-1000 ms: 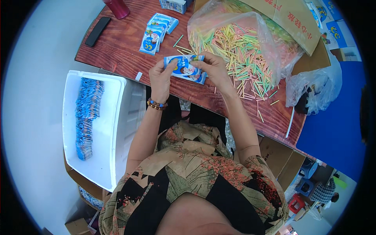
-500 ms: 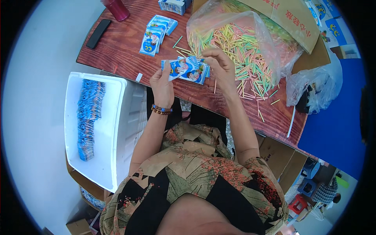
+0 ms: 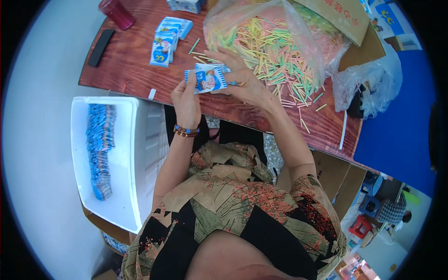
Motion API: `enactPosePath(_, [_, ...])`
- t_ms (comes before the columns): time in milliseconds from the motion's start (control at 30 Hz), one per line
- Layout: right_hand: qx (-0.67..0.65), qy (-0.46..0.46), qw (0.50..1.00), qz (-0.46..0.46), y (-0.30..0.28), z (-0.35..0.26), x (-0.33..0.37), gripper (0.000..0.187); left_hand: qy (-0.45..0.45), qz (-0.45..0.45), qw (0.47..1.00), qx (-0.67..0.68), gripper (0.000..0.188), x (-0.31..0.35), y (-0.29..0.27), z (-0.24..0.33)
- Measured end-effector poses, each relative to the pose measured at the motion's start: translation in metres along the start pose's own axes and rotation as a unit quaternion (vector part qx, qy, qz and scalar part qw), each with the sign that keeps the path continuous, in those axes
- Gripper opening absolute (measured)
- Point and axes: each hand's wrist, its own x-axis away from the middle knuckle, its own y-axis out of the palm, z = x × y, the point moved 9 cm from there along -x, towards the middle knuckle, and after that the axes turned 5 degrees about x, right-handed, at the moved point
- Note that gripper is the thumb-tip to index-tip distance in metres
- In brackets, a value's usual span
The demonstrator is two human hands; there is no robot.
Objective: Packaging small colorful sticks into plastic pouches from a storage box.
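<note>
My left hand [image 3: 186, 103] is closed, its thumb pressed on the front of a small blue-and-white printed sachet [image 3: 210, 80] just above the table's near edge. More of the same sachets [image 3: 219, 68] show behind it. My right hand [image 3: 247, 85] curls around the right end of this small bunch, with its thumb below and its fingers behind. The fingertips are partly hidden by the sachets. To the left of the bunch, a fanned pile of matching sachets [image 3: 163, 46] lies on the table. Thin pastel sticks [image 3: 275, 51] spill from a clear plastic bag beyond my right hand.
The red-brown wooden table [image 3: 126, 70] holds a black bar-shaped object [image 3: 101, 48], a red container [image 3: 117, 15] and an open cardboard box [image 3: 338, 14]. At my left stands a white foam box [image 3: 125, 163] with rows of sachets [image 3: 100, 144]. A crumpled clear bag [image 3: 373, 84] sits at the right.
My right hand has turned and moved in around the sachets' right end. The bunch has closed up, with one sachet now covering much of it. The whole view has shifted slightly.
</note>
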Motion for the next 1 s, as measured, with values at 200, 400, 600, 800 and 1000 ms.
enactPosePath(200, [-0.021, 0.028, 0.999, -0.001, -0.016, 0.015, 0.019, 0.026, 0.001, 0.008, 0.999, -0.037, 0.023, 0.008, -0.003, -0.008])
enactPosePath(400, [0.304, 0.404, 0.856, 0.111, -0.118, 0.113, 0.056, 0.031, 0.002, 0.014, 0.999, -0.038, 0.021, 0.007, -0.013, -0.006])
enactPosePath(600, [0.497, 0.353, 0.793, 0.001, -0.104, 0.146, 0.037, 0.042, -0.001, 0.021, 1.0, -0.011, 0.02, 0.008, -0.012, -0.012])
enactPosePath(800, [0.507, 0.385, 0.768, -0.069, -0.093, 0.173, 0.03, 0.044, -0.013, 0.052, 0.998, -0.013, 0.02, 0.007, -0.013, -0.009])
enactPosePath(1000, [0.396, 0.39, 0.831, 0.006, -0.099, 0.167, 0.041, 0.039, -0.014, 0.046, 0.999, -0.009, 0.02, 0.008, -0.019, -0.008])
